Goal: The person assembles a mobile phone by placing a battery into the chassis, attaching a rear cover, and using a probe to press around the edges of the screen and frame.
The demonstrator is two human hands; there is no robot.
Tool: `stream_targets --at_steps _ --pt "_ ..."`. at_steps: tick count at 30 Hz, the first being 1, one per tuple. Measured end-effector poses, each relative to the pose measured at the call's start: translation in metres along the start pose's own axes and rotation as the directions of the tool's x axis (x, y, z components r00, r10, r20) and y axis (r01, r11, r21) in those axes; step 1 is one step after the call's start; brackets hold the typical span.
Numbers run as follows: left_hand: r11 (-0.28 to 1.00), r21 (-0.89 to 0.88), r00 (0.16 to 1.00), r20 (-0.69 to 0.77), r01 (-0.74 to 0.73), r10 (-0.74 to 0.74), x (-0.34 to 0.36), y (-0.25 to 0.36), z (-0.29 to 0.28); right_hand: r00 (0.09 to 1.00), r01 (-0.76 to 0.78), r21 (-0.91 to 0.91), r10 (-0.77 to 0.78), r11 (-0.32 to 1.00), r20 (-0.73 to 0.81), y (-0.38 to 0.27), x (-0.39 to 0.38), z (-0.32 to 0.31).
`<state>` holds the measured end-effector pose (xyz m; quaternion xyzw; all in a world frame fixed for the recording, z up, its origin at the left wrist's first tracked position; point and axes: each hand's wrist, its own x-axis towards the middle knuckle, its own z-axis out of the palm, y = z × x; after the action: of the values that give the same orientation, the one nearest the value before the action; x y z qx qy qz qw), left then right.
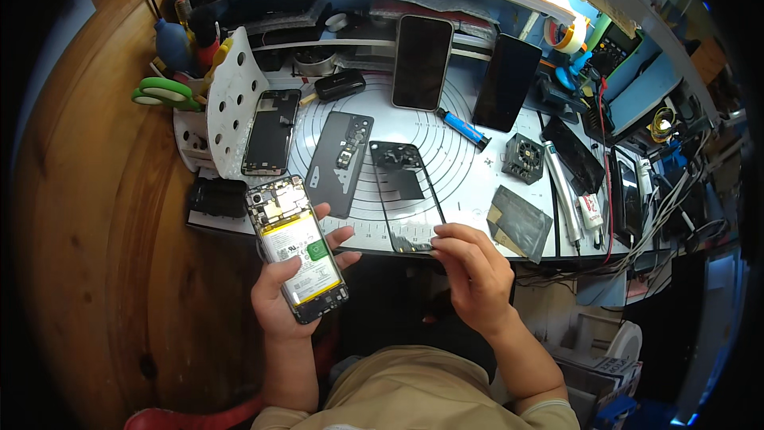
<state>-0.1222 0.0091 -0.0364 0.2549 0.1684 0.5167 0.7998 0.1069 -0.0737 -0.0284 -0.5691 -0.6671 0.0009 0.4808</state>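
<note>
In my left hand (276, 291) lies an opened smartphone (322, 277), tilted, its circuit board at the top and its white and yellow battery showing. The thumb presses on the battery, and the other fingers reach out past the far edge. My right hand (484, 279) pinches the lower right corner of a thin black phone frame (398, 157). Whether that frame rests on the mat or is slightly raised, I cannot tell. Left of it is a grey phone back cover (328, 183) with a camera cutout. A detached phone screen panel (270, 134) lies farther left.
Two phones, one upright (422, 64) and one dark (508, 84), lean at the back. A blue tube (463, 129), a small fan (523, 158) and a grey sheet (521, 223) lie right. A white perforated holder (235, 107) with green-handled scissors (165, 93) stands left. Cables (668, 191) tangle at far right.
</note>
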Motion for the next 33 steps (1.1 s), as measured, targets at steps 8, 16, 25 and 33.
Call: stream_targets --at_steps 8,16,25,33 --pt "0.996 0.044 0.997 -0.021 0.074 -0.073 0.0 -0.025 0.036 0.936 0.338 0.032 -0.339 0.941 0.093 -0.019 -0.002 -0.051" --pt "0.972 0.088 0.974 -0.092 0.217 -0.209 -0.009 -0.025 0.056 0.899 0.405 0.093 -0.415 0.91 0.138 -0.014 -0.026 -0.069" --pt "0.954 -0.044 0.955 -0.017 0.296 -0.297 0.0 -0.039 0.046 0.916 0.376 0.108 -0.387 0.92 0.105 -0.003 -0.031 -0.077" --pt "0.856 -0.321 0.902 0.294 0.405 -0.316 0.012 -0.056 0.026 0.917 0.376 0.048 -0.379 0.925 0.126 -0.001 -0.031 -0.083"
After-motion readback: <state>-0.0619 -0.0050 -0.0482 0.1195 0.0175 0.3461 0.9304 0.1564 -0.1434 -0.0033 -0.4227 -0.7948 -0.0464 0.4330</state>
